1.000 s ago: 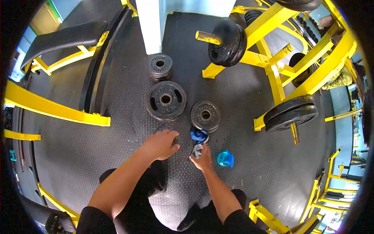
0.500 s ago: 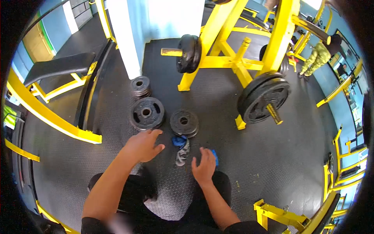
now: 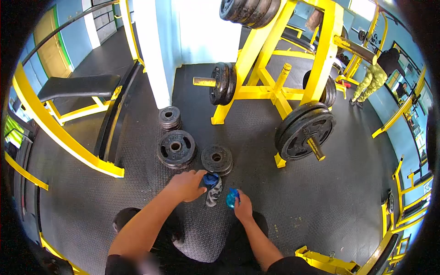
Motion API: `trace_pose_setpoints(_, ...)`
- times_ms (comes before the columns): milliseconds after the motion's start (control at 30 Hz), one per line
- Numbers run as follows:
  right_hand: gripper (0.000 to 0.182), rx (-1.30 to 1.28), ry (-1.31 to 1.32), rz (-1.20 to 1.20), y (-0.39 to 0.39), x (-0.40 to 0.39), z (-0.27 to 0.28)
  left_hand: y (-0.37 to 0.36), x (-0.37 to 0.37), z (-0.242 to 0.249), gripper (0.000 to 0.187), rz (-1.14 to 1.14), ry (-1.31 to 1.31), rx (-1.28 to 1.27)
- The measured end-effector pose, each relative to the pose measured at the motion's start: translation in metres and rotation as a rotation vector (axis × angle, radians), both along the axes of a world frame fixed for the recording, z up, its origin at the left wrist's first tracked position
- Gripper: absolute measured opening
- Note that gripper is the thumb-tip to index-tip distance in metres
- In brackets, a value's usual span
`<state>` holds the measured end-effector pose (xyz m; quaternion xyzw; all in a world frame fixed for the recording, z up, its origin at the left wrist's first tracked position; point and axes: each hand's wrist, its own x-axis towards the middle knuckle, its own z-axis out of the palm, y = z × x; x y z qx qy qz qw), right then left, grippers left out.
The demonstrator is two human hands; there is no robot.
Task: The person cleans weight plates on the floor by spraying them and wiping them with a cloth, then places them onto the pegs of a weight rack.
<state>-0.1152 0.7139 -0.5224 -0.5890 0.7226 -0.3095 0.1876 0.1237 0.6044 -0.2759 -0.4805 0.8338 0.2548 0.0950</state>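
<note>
My right hand [image 3: 243, 206] is closed around a translucent blue plastic bottle [image 3: 232, 199], held low in front of my right knee. My left hand [image 3: 187, 185] reaches forward with thumb and fingers apart, its fingertips right at the blue part of a crumpled blue and grey cloth [image 3: 213, 195]. The cloth lies on the floor against a low stack of dark weight plates [image 3: 217, 158]. Left of that stack is a wider pile of plates [image 3: 176, 147], and behind it a pile of smaller plates [image 3: 170, 117].
A yellow plate rack [image 3: 270, 94] loaded with black plates [image 3: 307, 133] stands ahead on the right. A black padded bench [image 3: 78, 87] and yellow frame are at left. Another person [image 3: 378, 75] stands at the far right. A yellow frame [image 3: 327, 260] is near my right side.
My right hand has taken hold of the blue bottle and lifted it. My left hand has moved right, from beside the wider plate pile to the cloth. The view has tilted up slightly.
</note>
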Motion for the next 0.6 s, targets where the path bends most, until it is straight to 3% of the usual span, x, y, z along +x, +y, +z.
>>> trace_pose_setpoints(67, 0.038, -0.142, -0.051, 0.024, 0.004, 0.019, 0.038, 0.004, -0.002, -0.006, 0.064, -0.040, 0.038, -0.007)
trace_pose_setpoints(233, 0.042, -0.211, -0.245, 0.093, 0.013, 0.054, 0.142, 0.021, -0.016, -0.019, 0.064, -0.139, 0.260, 0.018)
trace_pose_setpoints(333, 0.045, -0.151, -0.288, 0.115, 0.019, 0.060, 0.174, 0.020, -0.019, -0.024, 0.050, -0.276, 0.478, 0.009)
trace_pose_setpoints(433, 0.050, -0.136, -0.477, 0.083, 0.021, 0.059, 0.194, 0.015, -0.017, 0.006, 0.039, -0.238, 0.616, 0.148)
trace_pose_setpoints(500, 0.056, -0.221, -0.659, 0.224, 0.021, 0.055, 0.206, 0.015, -0.016, 0.018, 0.035, -0.111, 0.665, 0.307)
trace_pose_setpoints(600, 0.059, -0.162, -0.666, 0.324, 0.017, 0.042, 0.223, 0.017, -0.015, 0.016, 0.032, -0.010, 0.861, 0.404)
